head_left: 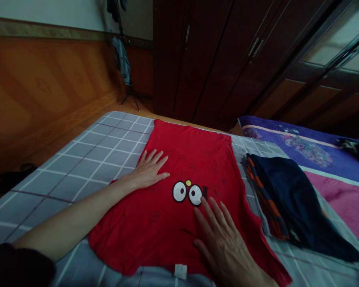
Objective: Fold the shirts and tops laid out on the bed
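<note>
Two hands, both unclenched and gripping nothing, over a red shirt spread on a bed with a grey checked sheet. The left hand lies palm down, fingers fanned, on the shirt's left part; the right hand is extended palm down nearer the wearer, its fingertips beside the printed eyes, though whether its palm presses the cloth cannot be told. The red shirt lies with its hem toward the far edge of the bed and its neck label toward the wearer. Done, as judged from this state: the garment is opened out, its body largely flat. Left: slight wrinkles persist, both sleeve ends splay outward, and no fold is yet visible in it. To the right, well clear of the hands, a dark blue garment and an orange-patterned garment lie already folded in a pile.
</note>
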Demonstrator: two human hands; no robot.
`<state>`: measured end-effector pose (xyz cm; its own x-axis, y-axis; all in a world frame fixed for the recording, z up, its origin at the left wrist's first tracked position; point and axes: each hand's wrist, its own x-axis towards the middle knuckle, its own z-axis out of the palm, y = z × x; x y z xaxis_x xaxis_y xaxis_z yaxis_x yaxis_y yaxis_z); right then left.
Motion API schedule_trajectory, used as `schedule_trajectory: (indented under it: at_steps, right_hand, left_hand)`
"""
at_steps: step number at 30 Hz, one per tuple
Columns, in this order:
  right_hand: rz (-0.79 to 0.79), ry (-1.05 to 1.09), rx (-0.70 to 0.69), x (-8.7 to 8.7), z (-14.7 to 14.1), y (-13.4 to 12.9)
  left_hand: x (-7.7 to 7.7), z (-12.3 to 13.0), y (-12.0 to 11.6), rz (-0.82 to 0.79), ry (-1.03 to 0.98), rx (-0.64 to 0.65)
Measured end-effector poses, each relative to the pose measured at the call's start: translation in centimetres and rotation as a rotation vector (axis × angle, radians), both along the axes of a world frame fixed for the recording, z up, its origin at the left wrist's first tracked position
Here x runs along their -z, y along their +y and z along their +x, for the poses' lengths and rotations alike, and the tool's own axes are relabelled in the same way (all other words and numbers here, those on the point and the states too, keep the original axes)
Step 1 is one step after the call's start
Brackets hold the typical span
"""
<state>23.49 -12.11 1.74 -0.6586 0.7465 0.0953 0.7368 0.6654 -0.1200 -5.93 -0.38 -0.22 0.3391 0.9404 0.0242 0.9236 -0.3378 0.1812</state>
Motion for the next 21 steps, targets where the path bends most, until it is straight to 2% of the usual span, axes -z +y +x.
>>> schedule_trajectory:
  at_steps: [2,5,8,11,14,17,19,21]
  right_hand:
    - [-0.103,0.023,-0.095,-0.8,-1.8,0.8]
    - [-0.174,0.045,-0.213,-0.4,-2.8,2.4]
    - [-0.132,0.057,-0.191,0.6,-2.9,3.1]
    - [-0.144,0.069,-0.165,0.6,-4.2,2.6]
    - [-0.245,0.072,-0.307,-0.3,-7.1,2.2]
    - [-0.313,0.074,-0.44,-0.7,-10.1,3.0]
    - [-0.306,0.072,-0.405,-0.6,-11.2,4.0]
    - [-0.285,0.064,-0.3,-0.6,-11.8,4.8]
  left_hand:
    - [-0.4,-1.4,-0.9,-0.014,0.029,-0.008]
    - [-0.8,-4.9,-3.3,-0.042,0.035,-0.055]
    - [-1.1,-9.1,-6.8,-0.066,-0.019,-0.131]
    - [-1.6,-11.8,-10.2,-0.072,-0.093,-0.22]
    - [-2.3,-12.2,-12.3,-0.076,-0.12,-0.298]
    - [-2.9,-11.6,-12.7,-0.096,-0.119,-0.313]
    - [-3.2,-11.3,-12.7,-0.126,-0.163,-0.35]
    - [-3.4,-11.1,-12.8,-0.155,-0.25,-0.447]
